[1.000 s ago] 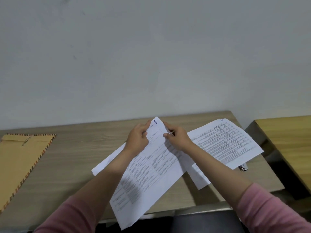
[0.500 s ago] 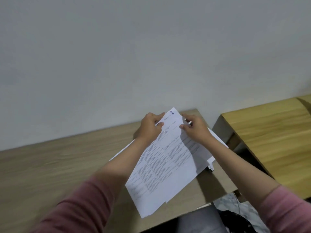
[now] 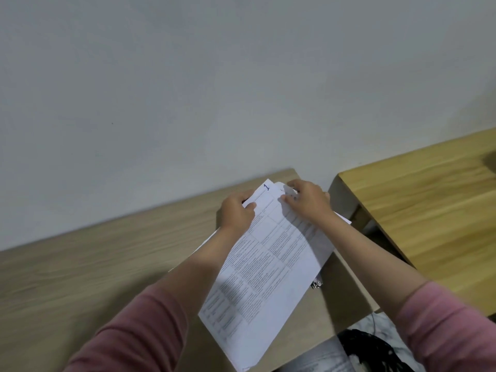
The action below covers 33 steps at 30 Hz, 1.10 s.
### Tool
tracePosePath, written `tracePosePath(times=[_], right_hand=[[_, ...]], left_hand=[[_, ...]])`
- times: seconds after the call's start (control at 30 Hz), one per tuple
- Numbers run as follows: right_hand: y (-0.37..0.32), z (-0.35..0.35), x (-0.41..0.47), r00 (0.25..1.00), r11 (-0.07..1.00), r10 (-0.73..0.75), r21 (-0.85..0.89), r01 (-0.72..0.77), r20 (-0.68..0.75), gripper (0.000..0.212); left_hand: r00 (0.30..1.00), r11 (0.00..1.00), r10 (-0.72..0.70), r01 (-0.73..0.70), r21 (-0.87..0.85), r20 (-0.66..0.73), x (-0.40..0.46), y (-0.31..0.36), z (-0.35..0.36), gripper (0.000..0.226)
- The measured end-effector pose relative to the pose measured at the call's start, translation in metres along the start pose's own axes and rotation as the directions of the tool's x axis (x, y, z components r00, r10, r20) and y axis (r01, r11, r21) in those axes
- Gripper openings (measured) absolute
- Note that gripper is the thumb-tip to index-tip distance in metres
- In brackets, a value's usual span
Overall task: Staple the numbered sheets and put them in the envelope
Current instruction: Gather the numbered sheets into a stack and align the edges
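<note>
Since the earlier frames, I saw the loose sheet that had lain out to the right drawn in under the sheets (image 3: 268, 264), and the view had swung right, so that the envelope was out of frame. Nearest me, the stack's lower end overhung the table (image 3: 80, 277) edge, its pages slightly fanned; I judged the squaring-up unfinished. A small metal part (image 3: 316, 284), possibly the stapler, peeped from beneath the right edge. Farther up, the left hand (image 3: 236, 213) pinched the stack's left margin, thumb on top and fingers curled beneath. Farthest, the right hand (image 3: 306, 201) held the top corner beside the handwritten 1, its fingertips (image 3: 288, 193) curled onto the paper, seemingly aligning the corners for stapling. A second table (image 3: 429, 210) stood just beyond.
</note>
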State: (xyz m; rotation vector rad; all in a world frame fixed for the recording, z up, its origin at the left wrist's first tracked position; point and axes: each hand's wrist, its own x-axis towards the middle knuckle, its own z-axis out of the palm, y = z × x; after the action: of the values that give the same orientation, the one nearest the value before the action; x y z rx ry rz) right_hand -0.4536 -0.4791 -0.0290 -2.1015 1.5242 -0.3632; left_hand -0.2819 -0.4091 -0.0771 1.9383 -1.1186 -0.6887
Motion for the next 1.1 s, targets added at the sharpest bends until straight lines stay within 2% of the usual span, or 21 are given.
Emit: tracePosePath(times=[0.23,0.4,0.73,0.93,1.1], right_hand=[[-0.020,0.003,-0.011,0.991,0.950,-0.120,0.283,0.130,-0.051,0.035],[-0.031,-0.002,-0.025,0.990,0.882,-0.127,0.449,0.144,-0.067,0.032],[-0.060,0.005,-0.065,0.982,0.837,-0.167,0.514,0.187,-0.085,0.035],[-0.091,0.016,-0.096,0.969,0.810,-0.237,0.538,0.234,-0.065,0.035],[-0.118,0.024,-0.122,0.956,0.776,-0.281,0.566,0.279,-0.086,0.035]], left_hand=[[0.996,0.994,-0.079,0.076,-0.084,-0.032,-0.010,-0.004,-0.014,0.036],[0.998,0.995,-0.054,0.051,-0.085,-0.044,-0.022,-0.006,-0.027,0.038],[0.990,0.993,-0.069,0.057,-0.104,-0.122,-0.063,-0.009,-0.070,0.034],[0.988,0.971,-0.054,0.018,-0.238,-0.143,-0.098,-0.001,-0.115,0.031],[0.984,0.969,-0.046,0.003,-0.245,-0.170,-0.122,-0.006,-0.150,0.030]])
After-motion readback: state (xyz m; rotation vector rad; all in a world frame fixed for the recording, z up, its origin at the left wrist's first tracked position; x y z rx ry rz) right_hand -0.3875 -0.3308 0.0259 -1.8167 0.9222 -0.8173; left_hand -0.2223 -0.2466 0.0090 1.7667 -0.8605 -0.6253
